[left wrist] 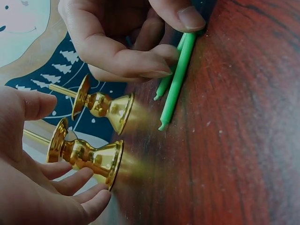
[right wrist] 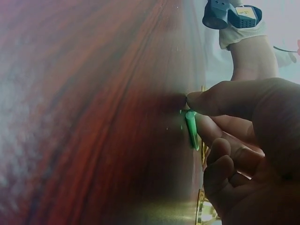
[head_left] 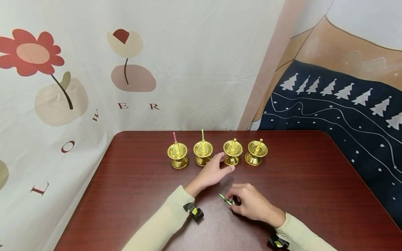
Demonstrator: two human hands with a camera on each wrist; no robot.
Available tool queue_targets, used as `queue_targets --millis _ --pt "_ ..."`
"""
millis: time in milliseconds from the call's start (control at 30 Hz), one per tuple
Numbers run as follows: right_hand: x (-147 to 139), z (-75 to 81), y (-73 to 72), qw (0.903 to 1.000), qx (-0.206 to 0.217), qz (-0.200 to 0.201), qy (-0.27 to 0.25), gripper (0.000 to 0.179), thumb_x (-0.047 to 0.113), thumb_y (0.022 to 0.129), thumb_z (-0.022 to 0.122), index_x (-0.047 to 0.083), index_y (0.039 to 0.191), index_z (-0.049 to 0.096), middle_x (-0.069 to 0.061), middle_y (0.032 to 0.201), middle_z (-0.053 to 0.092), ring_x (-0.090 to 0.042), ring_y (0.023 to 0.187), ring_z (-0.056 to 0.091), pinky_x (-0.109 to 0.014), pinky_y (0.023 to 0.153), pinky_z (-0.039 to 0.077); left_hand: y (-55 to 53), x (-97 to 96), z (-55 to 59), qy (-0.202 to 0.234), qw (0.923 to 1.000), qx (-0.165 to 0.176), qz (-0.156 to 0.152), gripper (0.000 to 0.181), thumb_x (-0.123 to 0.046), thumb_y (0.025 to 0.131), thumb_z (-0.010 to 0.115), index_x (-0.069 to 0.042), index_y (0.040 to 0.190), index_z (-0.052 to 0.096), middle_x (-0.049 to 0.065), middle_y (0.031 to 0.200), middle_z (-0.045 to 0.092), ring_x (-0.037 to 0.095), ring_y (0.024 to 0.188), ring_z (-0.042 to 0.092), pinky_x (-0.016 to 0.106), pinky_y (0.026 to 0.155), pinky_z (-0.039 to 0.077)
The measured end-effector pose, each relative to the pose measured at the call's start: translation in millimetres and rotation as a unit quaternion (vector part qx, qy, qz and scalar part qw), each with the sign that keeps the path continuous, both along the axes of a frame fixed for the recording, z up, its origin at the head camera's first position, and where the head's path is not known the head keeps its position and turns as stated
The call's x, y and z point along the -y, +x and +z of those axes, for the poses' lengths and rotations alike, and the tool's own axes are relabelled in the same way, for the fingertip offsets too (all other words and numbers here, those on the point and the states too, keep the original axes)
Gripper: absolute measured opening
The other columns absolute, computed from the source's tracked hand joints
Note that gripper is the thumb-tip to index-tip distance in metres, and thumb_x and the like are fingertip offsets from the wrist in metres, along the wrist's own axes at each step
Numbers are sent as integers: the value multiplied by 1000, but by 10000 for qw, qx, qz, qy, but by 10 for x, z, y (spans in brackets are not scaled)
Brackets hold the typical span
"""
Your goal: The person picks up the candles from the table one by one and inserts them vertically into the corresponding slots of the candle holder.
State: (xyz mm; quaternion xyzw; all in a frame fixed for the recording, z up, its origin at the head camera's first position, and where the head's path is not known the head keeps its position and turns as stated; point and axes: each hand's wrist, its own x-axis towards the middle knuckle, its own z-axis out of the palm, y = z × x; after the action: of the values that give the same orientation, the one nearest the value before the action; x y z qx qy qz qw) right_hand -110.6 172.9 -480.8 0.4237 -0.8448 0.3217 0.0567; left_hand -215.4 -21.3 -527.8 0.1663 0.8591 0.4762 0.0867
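Sleeves: your pale left sleeve [head_left: 163,216] and right sleeve [head_left: 303,233] are coming in from the near edge, each wrist wearing a black gadget [head_left: 195,211].
Right hand: your right hand [head_left: 251,202] is bending its thumb and fingers low over the tabletop, at the ends of two candles; thumb and forefinger are standing close to each other, but you cannot tell from these views whether they are pinching.
Loose candles: the front green candle [left wrist: 178,84] and the back green candle [left wrist: 163,88] are lying side by side on the table, partly hidden by your right fingers.
Left hand: your left hand [head_left: 213,172] is reaching farther forward, thumb and fingers apart, clamping nothing; its fingers are hovering at the third holder [head_left: 232,153], and whether they are touching it you cannot tell.
Row of holders: four gold holders are standing upright. From your left, the first holder [head_left: 177,156] is carrying a pink candle [head_left: 175,137], the second holder [head_left: 203,152] an upright green candle [head_left: 202,135]; the third and the fourth holder [head_left: 255,153] are showing gold tubes.
Table: the red-brown table [head_left: 298,174] is bearing everything.
Backdrop: a white flowered cloth [head_left: 201,69] is hanging behind, a dark blue tree print [head_left: 329,101] to your right.
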Motion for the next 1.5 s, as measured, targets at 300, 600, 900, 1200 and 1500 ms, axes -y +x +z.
queue_targets --millis 300,600,900,1200,1500 --pt "-11 0 8 9990 405 -149 104 27 -4 78 90 15 94 77 16 81 66 3 70 58 -13 64 47 -78 -92 23 369 9991 4 217 86 -46 100 76 -8 168 40 15 159 55 28 146 53 51 119 44" --pt "6 -13 19 9996 231 -162 4 27 -6 72 78 15 88 77 17 77 66 7 66 55 -12 62 47 -91 -144 104 722 9968 16 329 90 -38 98 78 -4 169 35 20 163 52 34 149 50 57 120 42" --pt "-58 47 -21 9995 226 82 -224 26 -5 70 79 15 88 79 17 77 61 10 67 52 -9 59 44 -113 -150 116 823 9962 36 270 94 -40 96 80 -8 171 34 18 162 52 34 148 51 56 119 43" --pt "-167 163 -121 9989 237 -210 -348 24 -6 69 77 16 80 76 17 74 60 4 67 55 -12 59 46 -186 -169 18 649 9973 64 350 94 -43 97 82 -15 171 32 15 160 55 28 144 55 49 117 45" --pt "-239 206 -242 9950 629 -718 -304 26 -3 70 75 21 78 70 18 70 58 2 64 56 -19 57 50 -215 -199 5 649 9971 37 394 100 -48 94 83 -19 172 29 19 157 58 33 142 57 53 116 46"
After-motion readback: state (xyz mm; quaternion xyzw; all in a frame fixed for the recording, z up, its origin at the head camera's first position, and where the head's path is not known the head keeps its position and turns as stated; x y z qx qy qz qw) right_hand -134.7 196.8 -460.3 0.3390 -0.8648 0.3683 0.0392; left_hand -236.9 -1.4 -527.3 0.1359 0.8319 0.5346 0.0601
